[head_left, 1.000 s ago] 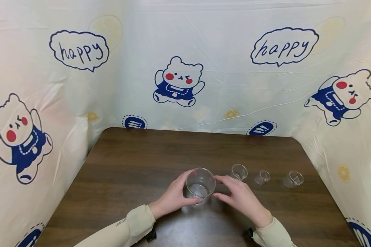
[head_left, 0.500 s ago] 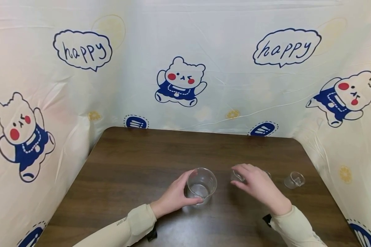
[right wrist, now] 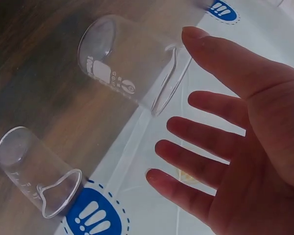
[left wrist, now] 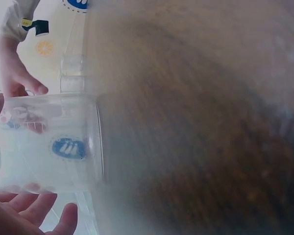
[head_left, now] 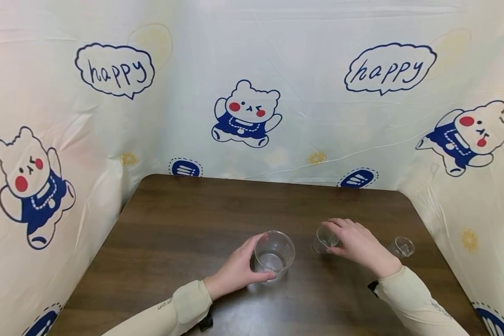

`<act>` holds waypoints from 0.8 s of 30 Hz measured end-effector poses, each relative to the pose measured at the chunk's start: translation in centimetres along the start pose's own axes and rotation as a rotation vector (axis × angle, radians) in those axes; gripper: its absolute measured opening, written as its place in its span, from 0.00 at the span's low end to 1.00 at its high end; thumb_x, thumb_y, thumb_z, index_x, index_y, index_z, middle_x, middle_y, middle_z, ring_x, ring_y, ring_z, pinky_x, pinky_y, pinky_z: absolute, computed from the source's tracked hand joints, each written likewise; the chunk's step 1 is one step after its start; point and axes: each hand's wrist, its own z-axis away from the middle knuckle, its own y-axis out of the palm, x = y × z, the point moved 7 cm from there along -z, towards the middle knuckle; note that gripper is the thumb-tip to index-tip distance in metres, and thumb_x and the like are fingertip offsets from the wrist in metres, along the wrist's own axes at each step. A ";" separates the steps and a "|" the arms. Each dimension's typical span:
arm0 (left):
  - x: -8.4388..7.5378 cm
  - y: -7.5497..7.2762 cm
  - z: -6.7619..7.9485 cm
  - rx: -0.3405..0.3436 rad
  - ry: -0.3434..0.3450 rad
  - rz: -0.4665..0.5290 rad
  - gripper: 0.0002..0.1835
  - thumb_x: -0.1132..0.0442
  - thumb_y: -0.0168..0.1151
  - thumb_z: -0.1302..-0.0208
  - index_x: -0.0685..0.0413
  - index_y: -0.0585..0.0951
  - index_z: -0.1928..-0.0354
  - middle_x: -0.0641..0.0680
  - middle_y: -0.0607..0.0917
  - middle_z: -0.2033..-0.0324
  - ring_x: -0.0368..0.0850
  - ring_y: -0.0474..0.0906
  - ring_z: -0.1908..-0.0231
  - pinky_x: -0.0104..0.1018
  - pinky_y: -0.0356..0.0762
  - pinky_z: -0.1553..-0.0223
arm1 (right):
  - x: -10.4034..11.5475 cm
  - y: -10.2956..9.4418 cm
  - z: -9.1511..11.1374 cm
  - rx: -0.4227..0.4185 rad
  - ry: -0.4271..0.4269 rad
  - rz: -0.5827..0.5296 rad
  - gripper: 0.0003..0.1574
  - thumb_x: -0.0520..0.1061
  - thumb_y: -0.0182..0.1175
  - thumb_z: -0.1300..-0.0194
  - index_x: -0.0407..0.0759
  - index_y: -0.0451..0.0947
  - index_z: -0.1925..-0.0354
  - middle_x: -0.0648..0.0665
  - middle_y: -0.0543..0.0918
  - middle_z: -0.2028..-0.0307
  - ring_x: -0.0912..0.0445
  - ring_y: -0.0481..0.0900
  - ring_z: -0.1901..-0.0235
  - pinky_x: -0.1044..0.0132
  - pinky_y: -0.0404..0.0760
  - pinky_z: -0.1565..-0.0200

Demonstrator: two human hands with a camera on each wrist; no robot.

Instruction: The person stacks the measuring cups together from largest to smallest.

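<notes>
In the head view my left hand (head_left: pixel 235 270) grips a large clear glass beaker (head_left: pixel 274 254) standing upright on the table, thumb on its near side. To the right, my right hand (head_left: pixel 357 240) reaches over a smaller glass beaker (head_left: pixel 324 240), fingers near its far rim and thumb near its close side. The right wrist view shows this beaker (right wrist: pixel 132 63) with white markings beside the thumb tip, the fingers straight and spread; I cannot tell if they touch. A still smaller beaker (right wrist: pixel 39 174) stands nearby, hidden behind my right hand in the head view.
Another small beaker (head_left: pixel 402 247) stands at the right of the brown wooden table (head_left: pixel 193 210), partly hidden by the right wrist. A cloth (head_left: pixel 311 121) with cartoon bears hangs around the table's back and sides.
My right hand has left the large beaker's right side and moved right to the smaller beaker, covering the smallest one. My left hand stays on the large beaker.
</notes>
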 end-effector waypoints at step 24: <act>0.0 0.1 0.2 0.022 -0.017 0.003 0.51 0.41 0.79 0.44 0.46 0.64 0.23 0.49 0.74 0.30 0.44 0.73 0.33 0.48 0.73 0.36 | -1.0 1.4 -0.7 0.054 -0.041 0.008 0.41 0.57 0.79 0.45 0.37 0.80 0.39 0.40 0.86 0.51 0.43 0.85 0.54 0.44 0.83 0.55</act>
